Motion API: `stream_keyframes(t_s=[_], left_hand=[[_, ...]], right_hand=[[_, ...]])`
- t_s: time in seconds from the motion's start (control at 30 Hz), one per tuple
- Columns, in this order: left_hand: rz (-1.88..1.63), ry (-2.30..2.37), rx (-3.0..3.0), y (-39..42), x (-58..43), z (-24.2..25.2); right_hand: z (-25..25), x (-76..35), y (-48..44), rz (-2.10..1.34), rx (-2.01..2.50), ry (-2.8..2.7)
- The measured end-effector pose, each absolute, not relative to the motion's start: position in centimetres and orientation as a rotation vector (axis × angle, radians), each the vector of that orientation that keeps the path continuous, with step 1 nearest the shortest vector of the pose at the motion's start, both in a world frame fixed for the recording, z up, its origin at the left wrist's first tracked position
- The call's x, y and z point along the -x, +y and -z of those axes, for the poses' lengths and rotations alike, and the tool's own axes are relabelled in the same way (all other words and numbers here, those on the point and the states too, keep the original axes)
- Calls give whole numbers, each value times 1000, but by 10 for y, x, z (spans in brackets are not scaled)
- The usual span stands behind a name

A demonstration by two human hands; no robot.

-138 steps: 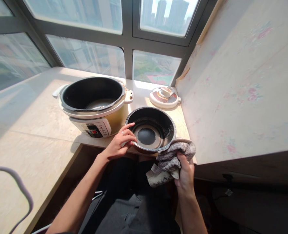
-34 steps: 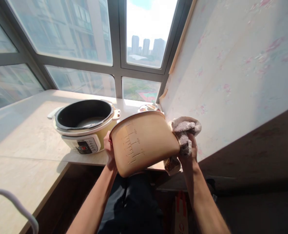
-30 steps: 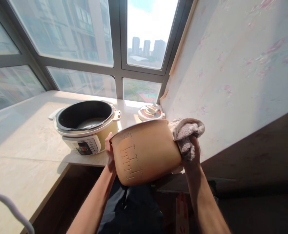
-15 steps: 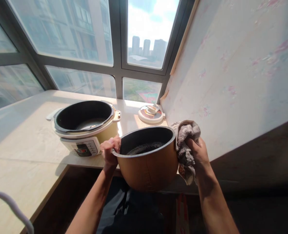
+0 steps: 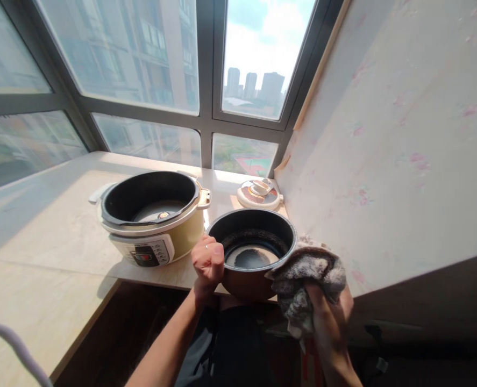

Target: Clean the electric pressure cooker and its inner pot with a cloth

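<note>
My left hand is closed over the near left rim of the cooker's inner pot, which is dark inside and brown outside. The pot is tilted so its inner floor shows. My right hand grips a crumpled grey-brown cloth at the pot's right side, with the cloth against the rim. Left of the pot, the electric pressure cooker body stands without its lid, its dark cavity showing. Its lid lies behind the pot near the window.
A pale countertop runs below the window, its front edge dropping to a dark gap. A patterned wall rises on the right. A light cable curves in at the lower left.
The pot has tipped toward me, showing more of its inside. My right hand and the cloth have come lower, to the near right of the rim. The view has shifted slightly.
</note>
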State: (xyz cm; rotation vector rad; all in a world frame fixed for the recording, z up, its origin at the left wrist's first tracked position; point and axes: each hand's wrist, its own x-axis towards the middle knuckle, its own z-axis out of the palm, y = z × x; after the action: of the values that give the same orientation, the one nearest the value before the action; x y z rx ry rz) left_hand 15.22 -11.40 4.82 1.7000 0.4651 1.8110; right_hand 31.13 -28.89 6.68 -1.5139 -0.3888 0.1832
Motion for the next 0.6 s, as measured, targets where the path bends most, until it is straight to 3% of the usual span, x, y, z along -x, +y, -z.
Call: stream_keyframes(t_s=[0.27, 0.6], left_hand=[[-1943, 397, -2081, -110, -151, -62], [-1946, 280, -2209, -103, -152, -52]], right_hand=[[-32, -275, -301, 37, 1471, -840], [-31, -317, -281, -137, 1558, -369]])
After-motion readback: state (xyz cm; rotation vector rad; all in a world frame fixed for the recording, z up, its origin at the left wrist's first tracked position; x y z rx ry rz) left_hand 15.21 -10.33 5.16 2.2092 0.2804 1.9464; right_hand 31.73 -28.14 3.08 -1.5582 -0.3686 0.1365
